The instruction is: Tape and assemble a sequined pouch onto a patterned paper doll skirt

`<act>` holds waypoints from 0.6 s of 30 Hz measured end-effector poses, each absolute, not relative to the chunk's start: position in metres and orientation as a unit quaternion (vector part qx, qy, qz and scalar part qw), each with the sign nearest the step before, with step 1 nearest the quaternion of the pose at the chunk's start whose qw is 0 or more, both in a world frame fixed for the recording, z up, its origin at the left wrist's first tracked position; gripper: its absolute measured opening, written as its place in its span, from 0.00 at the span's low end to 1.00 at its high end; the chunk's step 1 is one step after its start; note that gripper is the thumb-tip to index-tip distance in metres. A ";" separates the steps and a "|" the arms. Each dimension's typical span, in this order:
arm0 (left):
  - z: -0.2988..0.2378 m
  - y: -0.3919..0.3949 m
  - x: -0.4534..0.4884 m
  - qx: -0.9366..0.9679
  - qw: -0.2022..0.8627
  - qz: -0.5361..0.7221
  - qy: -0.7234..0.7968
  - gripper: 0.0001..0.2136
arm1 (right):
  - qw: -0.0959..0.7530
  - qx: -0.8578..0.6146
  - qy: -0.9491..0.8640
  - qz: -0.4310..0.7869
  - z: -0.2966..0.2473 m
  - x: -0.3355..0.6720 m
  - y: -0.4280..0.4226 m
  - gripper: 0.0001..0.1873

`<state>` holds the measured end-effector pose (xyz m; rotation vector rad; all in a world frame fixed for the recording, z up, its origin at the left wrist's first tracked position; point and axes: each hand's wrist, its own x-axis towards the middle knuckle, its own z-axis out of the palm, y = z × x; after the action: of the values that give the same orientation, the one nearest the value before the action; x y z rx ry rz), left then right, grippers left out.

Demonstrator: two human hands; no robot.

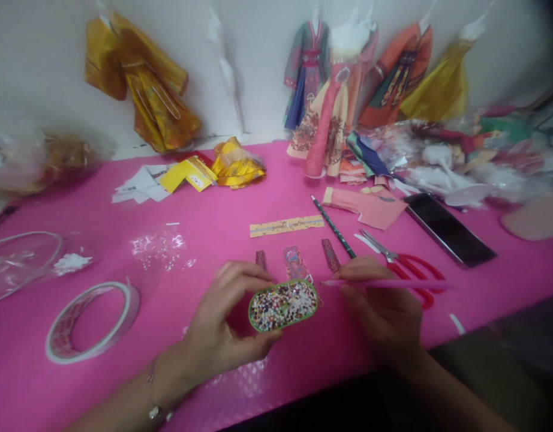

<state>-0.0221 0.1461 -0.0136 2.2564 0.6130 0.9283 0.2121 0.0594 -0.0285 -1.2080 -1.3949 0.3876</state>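
My left hand [229,315] is wrapped round a small oval container [283,305] with a green rim, full of mixed tiny beads. Its open top faces me. In my right hand [379,306] a thin pink stick [393,284], pen-like, is pinched between the fingers. The stick's tip points left and stops a little short of the container's right side. Just behind the container lie a patterned fabric piece [297,261] and two narrow dark red strips, one at the left [261,259] and one at the right [331,254]. The container hides part of the patterned piece.
Beyond the strips lies a tan patterned band [286,226]. To the right are a dark pencil [334,228], red-handled scissors [406,264] and a phone [450,228]. A tape roll [93,323] and scattered clear beads [159,249] lie left. Dressed doll forms [144,84] stand along the wall.
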 end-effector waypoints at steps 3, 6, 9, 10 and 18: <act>-0.013 0.145 -0.022 0.857 0.314 0.345 0.219 0.21 | 0.595 -0.496 -0.612 0.160 -0.028 0.213 0.060 0.17; -0.014 0.144 -0.022 0.862 0.317 0.338 0.207 0.23 | 0.602 -0.486 -0.614 0.156 -0.027 0.213 0.059 0.19; -0.015 0.143 -0.023 0.869 0.312 0.329 0.199 0.24 | 0.603 -0.486 -0.614 0.155 -0.024 0.213 0.057 0.19; -0.015 0.143 -0.023 0.871 0.310 0.325 0.198 0.24 | 0.606 -0.483 -0.612 0.156 -0.023 0.213 0.056 0.18; -0.009 0.144 -0.021 0.882 0.292 0.317 0.192 0.23 | 0.608 -0.472 -0.612 0.181 -0.010 0.210 0.046 0.17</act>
<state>-0.0207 0.1436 -0.0088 2.3502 0.5106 0.8461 0.2100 0.0463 -0.0098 -1.0906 -1.4133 0.4173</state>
